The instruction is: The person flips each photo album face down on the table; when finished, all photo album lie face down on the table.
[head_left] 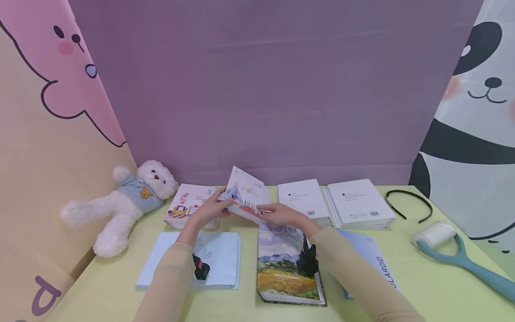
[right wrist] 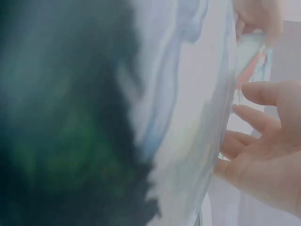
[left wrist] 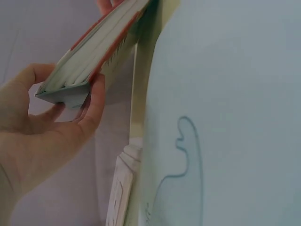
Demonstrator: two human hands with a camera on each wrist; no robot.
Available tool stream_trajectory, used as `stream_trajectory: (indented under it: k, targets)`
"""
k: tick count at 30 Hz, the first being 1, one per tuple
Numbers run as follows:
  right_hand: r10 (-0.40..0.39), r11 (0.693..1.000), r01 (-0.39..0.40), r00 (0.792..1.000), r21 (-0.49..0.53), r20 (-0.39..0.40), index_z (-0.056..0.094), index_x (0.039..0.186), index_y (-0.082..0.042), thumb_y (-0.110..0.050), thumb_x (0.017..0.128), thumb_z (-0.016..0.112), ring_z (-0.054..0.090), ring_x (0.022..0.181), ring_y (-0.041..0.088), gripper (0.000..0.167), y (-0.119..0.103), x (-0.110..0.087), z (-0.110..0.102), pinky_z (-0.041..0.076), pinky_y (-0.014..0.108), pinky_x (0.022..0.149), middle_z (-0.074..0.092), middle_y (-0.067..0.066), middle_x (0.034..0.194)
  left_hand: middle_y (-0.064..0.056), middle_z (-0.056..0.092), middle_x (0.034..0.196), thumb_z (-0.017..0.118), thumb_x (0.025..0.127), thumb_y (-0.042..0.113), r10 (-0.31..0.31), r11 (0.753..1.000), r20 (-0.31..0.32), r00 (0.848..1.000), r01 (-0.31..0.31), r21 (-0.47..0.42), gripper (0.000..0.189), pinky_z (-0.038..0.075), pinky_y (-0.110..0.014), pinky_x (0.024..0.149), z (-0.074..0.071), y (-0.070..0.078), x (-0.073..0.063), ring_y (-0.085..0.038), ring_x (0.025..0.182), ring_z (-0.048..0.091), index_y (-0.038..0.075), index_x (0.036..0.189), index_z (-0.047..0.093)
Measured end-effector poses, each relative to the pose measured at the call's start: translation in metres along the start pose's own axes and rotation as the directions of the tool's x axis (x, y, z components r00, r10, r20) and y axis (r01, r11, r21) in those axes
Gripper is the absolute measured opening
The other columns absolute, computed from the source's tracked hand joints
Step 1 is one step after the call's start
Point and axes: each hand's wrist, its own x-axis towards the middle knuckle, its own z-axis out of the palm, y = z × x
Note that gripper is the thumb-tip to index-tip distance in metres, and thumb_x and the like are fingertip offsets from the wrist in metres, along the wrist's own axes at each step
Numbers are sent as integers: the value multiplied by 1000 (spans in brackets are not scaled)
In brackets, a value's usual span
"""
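A small photo album [head_left: 246, 188] with a coloured cover drawing is raised and tilted above the back of the table. My left hand [head_left: 211, 209] grips it at its left end, thumb on one side and fingers on the other. The left wrist view shows the album's page edges [left wrist: 91, 56] between red-edged covers. At its lower right corner, my right hand [head_left: 283, 214] touches it with fingertips. Loosely extended fingers of that hand [right wrist: 268, 132] show in the right wrist view. Just below lies a thick landscape-painting album [head_left: 287, 264], its top end near the right hand.
A pink-and-white album [head_left: 189, 201] lies left, and a pale blue album [head_left: 219, 255] nearer. Two white albums [head_left: 303, 197] [head_left: 358, 201] lie back right. A blue album [head_left: 364, 250] is under the right forearm. A teddy bear [head_left: 138, 194], headband [head_left: 418, 194] and lint roller [head_left: 436, 235] flank them.
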Motion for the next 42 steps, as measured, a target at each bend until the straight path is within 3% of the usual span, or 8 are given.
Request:
stream_trajectory:
  k: [9, 13, 20, 24, 31, 38, 42]
  targets:
    - [-66, 991, 64, 998, 115, 11, 26, 149, -24, -35, 96, 51, 31, 137, 36, 60, -16, 5, 6, 34, 54, 105, 33, 14, 150, -23, 51, 126, 57, 93, 22, 27, 998, -70, 997, -30, -50, 68, 48, -45, 96, -1, 8, 1, -29, 105, 61, 21, 151, 20]
    - [-87, 989, 85, 996, 121, 8, 23, 150, -22, -35, 98, 48, 30, 137, 38, 60, -25, 5, 8, 32, 55, 106, 31, 16, 151, -23, 52, 127, 57, 93, 25, 74, 997, -99, 992, -77, -27, 66, 47, -48, 96, -1, 10, -1, -31, 106, 61, 22, 150, 23]
    - [-61, 995, 63, 998, 82, -28, 29, 148, -16, -36, 98, 47, 19, 142, 36, 57, -33, 12, 9, 25, 55, 111, 17, 14, 156, -25, 49, 131, 54, 94, 22, 72, 996, -122, 990, -77, -40, 65, 44, -49, 99, 2, 17, -6, -36, 113, 57, 18, 150, 23]
    - [-76, 984, 75, 997, 159, -3, 28, 149, -15, -36, 98, 48, 27, 140, 32, 59, -36, 12, 9, 30, 50, 110, 27, 11, 153, -23, 52, 129, 55, 93, 23, 82, 996, -151, 985, -88, -33, 63, 47, -47, 97, 1, 15, -5, -32, 110, 59, 21, 149, 26]
    - [-116, 962, 119, 993, 245, -27, 16, 151, -25, -46, 97, 45, 20, 142, 35, 65, -46, 15, 10, 26, 57, 109, 19, 11, 156, -19, 54, 121, 58, 93, 38, 137, 991, -179, 974, -135, 24, 59, 51, -42, 91, 0, 23, -8, -28, 98, 62, 24, 146, 35]
    - [-98, 942, 121, 991, 314, -86, 19, 151, -23, -48, 98, 38, 31, 137, 34, 61, -49, 18, 11, 33, 54, 107, 28, 13, 152, -22, 53, 127, 37, 100, 45, 175, 984, -179, 968, -174, 24, 54, 51, -42, 91, 3, 30, -10, -34, 104, 61, 14, 143, 38]
    - [-83, 904, 118, 991, 412, -100, 24, 150, -19, -43, 100, 38, 35, 135, 37, 57, -47, 19, 11, 36, 54, 105, 30, 16, 151, -22, 51, 127, 35, 102, 35, 167, 986, -172, 971, -166, 22, 48, 51, -41, 92, 3, 28, -9, -34, 107, 59, 9, 142, 39]
